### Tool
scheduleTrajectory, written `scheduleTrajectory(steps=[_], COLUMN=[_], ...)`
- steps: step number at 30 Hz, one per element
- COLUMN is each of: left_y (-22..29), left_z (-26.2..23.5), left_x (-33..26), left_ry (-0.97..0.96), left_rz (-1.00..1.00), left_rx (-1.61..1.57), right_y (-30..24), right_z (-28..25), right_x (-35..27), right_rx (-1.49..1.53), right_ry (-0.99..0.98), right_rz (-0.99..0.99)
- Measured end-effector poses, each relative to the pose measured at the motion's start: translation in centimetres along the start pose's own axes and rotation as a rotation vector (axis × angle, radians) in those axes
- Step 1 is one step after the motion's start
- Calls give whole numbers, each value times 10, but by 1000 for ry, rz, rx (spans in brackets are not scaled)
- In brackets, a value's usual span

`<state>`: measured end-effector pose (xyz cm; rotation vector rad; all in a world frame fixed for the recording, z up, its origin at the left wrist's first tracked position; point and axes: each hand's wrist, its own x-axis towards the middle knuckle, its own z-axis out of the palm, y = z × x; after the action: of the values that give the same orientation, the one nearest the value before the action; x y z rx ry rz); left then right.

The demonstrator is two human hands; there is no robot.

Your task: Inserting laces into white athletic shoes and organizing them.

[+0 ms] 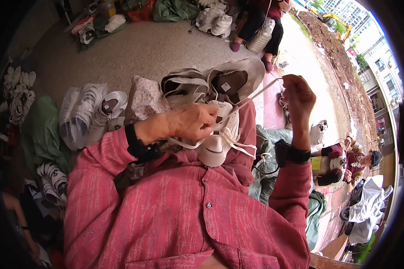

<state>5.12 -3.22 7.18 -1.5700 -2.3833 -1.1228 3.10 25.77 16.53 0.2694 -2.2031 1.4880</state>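
Lace (261,92) in right grip (299,95); bagged shoes (86,112)

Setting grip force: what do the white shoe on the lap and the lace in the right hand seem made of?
White shoe: matte, probably knit or mesh fabric, possibly synthetic; its toe looks finely textured. Lace: likely dull woven textile, a flat strip stretched straight to the right hand.

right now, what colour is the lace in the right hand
Off-white lace, seen best in the head view.
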Motion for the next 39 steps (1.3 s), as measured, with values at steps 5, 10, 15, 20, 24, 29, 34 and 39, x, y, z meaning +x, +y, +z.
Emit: scheduleTrajectory(steps=[5, 10, 15, 20, 24, 29, 34, 39], left_y=[6, 15, 23, 22, 22, 23, 29, 28], left_z=[-2, 4, 8, 16, 20, 11, -16, -54], left_x=[18, 31, 36, 37, 41, 42, 35, 24], left_ry=[64, 108, 290, 308, 299, 122, 174, 315], left_rz=[-115, -165, -400, -306, -277, -406, -377, -349], left_rx=[-118, -280, -225, -102, -152, -452, -846, -891], right_y=[-8, -17, -13, -17, -23, -14, 24, 56], right_z=[10, 30, 23, 22, 23, 11, 4, 14], right_x=[-32, -52, -52, -51, -52, -47, -60, -100], right_rx=[116, 194, 350, 469, 493, 501, 50, -592], right_ry=[-264, -376, -177, -92, -88, -74, -378, -691], right_rz=[38, 42, 102, 109, 53, 29, 103, -166])
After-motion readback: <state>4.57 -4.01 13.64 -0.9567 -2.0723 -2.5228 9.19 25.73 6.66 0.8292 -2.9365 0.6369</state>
